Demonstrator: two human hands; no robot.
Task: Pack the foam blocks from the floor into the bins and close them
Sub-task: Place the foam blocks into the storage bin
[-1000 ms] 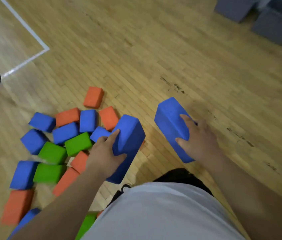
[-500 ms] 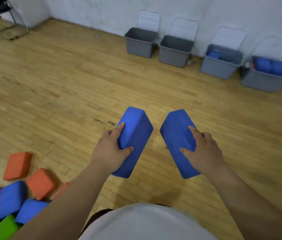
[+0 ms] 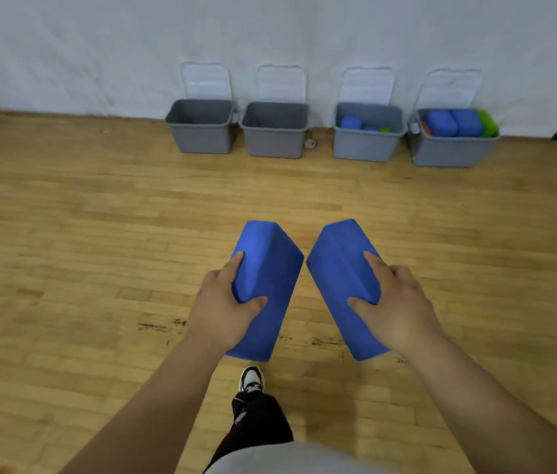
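Holding: one blue foam block per hand, both carried out front above the wooden floor (image 3: pixel 65 234).
Left hand (image 3: pixel 225 309): wrapped round the left blue block (image 3: pixel 267 289), thumb on the near face, index finger along the top left edge, the rest tucked behind where I can't see them.
Right hand (image 3: pixel 397 306): same deal on the right blue block (image 3: pixel 342 285), thumb pressed on the inner face, fingers curled over the outer side.
Blocks vs each other: tilted so the far ends lean toward one another, close but with a thin gap, kind of a V shape between the hands.
Bins: four grey ones in a row against the white wall (image 3: pixel 99 46), well beyond both hands, all with lids flipped up against the wall.
Far-left bin (image 3: pixel 202 131): ahead and a bit left of the left hand, nothing visible inside.
Second bin (image 3: pixel 275 135): pretty much straight ahead of the left block, looks bare inside too.
Third bin (image 3: pixel 367 142): ahead of the right hand, a blue block and a bit of green low down in it.
Far-right bin (image 3: pixel 451 148): off past the right hand, stuffed to the rim with blue blocks, a green one and a sliver of orange.
Below the hands: a dark trouser leg and a black-and-white shoe (image 3: pixel 251 379) stepping forward.
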